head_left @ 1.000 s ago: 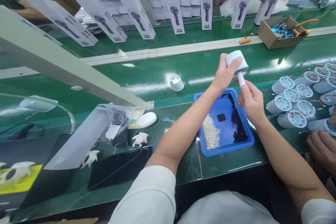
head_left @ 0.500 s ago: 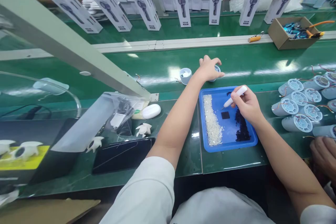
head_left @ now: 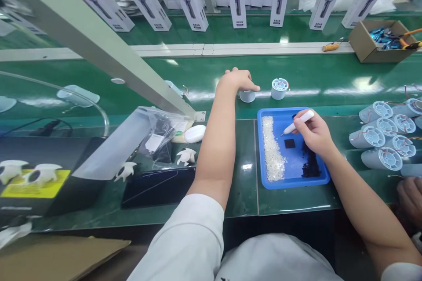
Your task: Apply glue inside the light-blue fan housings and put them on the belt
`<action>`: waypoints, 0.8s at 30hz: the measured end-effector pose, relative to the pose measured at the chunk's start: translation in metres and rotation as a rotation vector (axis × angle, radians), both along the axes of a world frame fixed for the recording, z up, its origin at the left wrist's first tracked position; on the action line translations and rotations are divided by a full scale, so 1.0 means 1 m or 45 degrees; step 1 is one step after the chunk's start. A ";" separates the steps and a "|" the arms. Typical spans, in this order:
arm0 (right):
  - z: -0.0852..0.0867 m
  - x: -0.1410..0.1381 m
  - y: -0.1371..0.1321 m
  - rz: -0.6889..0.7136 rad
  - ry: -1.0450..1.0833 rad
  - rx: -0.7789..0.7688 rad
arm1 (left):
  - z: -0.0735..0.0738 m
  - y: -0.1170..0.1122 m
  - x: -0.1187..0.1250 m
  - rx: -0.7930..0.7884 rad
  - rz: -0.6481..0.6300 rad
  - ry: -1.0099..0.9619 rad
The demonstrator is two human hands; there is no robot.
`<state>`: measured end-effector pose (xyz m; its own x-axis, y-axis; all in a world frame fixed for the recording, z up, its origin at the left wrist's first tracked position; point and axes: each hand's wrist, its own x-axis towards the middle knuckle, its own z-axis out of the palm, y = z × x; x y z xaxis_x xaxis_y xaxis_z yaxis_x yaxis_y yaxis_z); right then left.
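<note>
My left hand (head_left: pixel 238 80) reaches over a light blue plastic cylinder (head_left: pixel 247 96) on the green surface. Its thumb points right above the rim and its fingers are apart; a firm grip does not show. To the right stands a second light blue cylinder (head_left: pixel 279 89), with a spoked top and thin wires. In my right hand (head_left: pixel 314 134) is a white pen-shaped tool (head_left: pixel 299 122), its thin tip over a blue tray (head_left: pixel 293 183). Whitish bits (head_left: pixel 273 158) fill the tray's left side and black bits (head_left: pixel 310 162) its right, with a black square (head_left: pixel 289 143) between.
Several light blue cylinders (head_left: pixel 372 136) stand at the right, near another person's hand (head_left: pixel 410 195). Behind are white boxes (head_left: pixel 238 4) and a cardboard box (head_left: pixel 365 46). At left lie a plastic bag (head_left: pixel 158 134), a dark tablet-like panel (head_left: pixel 158 189) and white finned parts (head_left: pixel 186 156).
My left hand has moved left, from the right-hand cylinder to the left-hand one. The right-hand cylinder now stands free. My right hand still holds the white pen-shaped tool over the tray.
</note>
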<state>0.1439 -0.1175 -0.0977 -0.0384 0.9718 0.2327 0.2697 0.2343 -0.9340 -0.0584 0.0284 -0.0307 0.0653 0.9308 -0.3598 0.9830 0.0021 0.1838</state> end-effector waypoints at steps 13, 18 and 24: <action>0.001 0.000 -0.002 0.001 -0.083 0.057 | -0.017 0.010 0.004 -0.021 -0.029 -0.118; 0.002 0.000 -0.002 -0.005 -0.091 0.045 | -0.019 0.011 0.007 0.006 -0.095 -0.127; 0.002 0.001 -0.002 0.020 -0.117 0.054 | -0.018 0.009 0.009 0.039 -0.126 -0.186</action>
